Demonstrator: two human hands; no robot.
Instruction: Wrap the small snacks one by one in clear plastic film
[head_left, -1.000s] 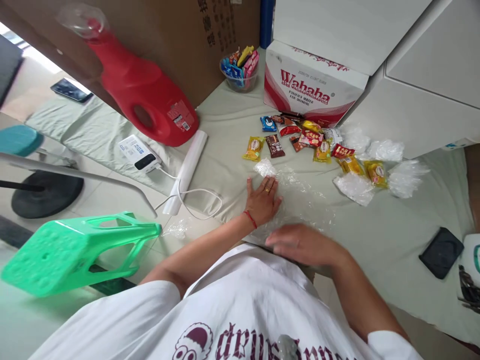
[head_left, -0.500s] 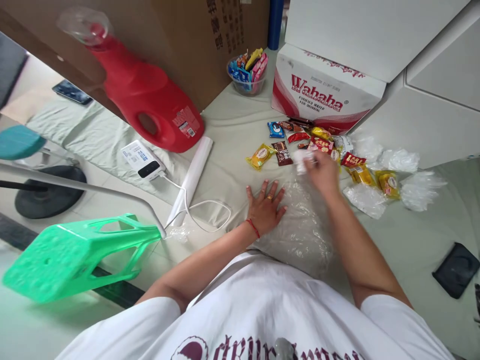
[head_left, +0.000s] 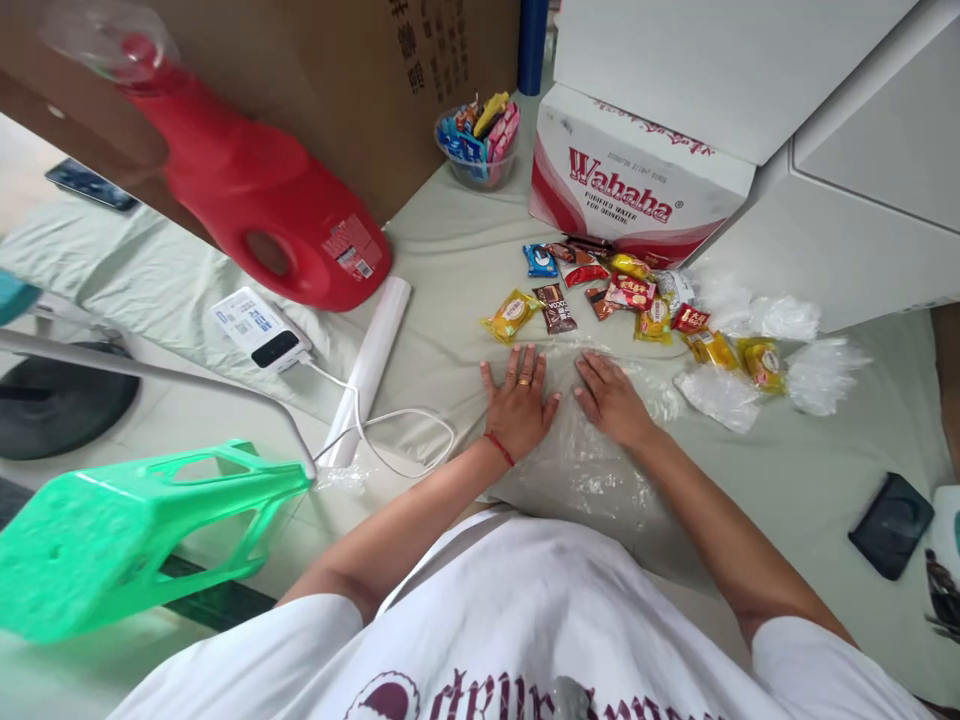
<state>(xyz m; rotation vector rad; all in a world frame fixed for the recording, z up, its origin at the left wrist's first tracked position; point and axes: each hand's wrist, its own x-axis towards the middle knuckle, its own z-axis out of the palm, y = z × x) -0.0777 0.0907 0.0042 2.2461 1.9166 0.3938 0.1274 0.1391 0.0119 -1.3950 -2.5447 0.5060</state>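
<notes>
A sheet of clear plastic film (head_left: 581, 480) lies spread on the pale green cloth in front of my body. My left hand (head_left: 519, 405), with a ring and a red wrist cord, rests flat on its left part, fingers spread. Beside it, my right hand (head_left: 613, 395) lies palm down on the film, fingers stretched out. Neither hand holds anything. Just beyond my fingertips are wrapped snacks: a yellow packet (head_left: 513, 316), a brown cocoa packet (head_left: 555, 308), a blue packet (head_left: 540, 260) and a red packet (head_left: 631, 292). Crumpled clear plastic bundles (head_left: 829, 375) lie to the right.
A Wahaha carton (head_left: 637, 185) and a bowl of packets (head_left: 478, 150) stand at the back. On the left are a red jug (head_left: 277, 210), a white roll (head_left: 369, 370), a white device with cable (head_left: 259, 328) and a green stool (head_left: 150, 540). A dark pouch (head_left: 891, 525) lies right.
My right hand has let go of something white and blurred, and moved left and down from the snacks onto the film. My left hand stays flat. The view has shifted slightly.
</notes>
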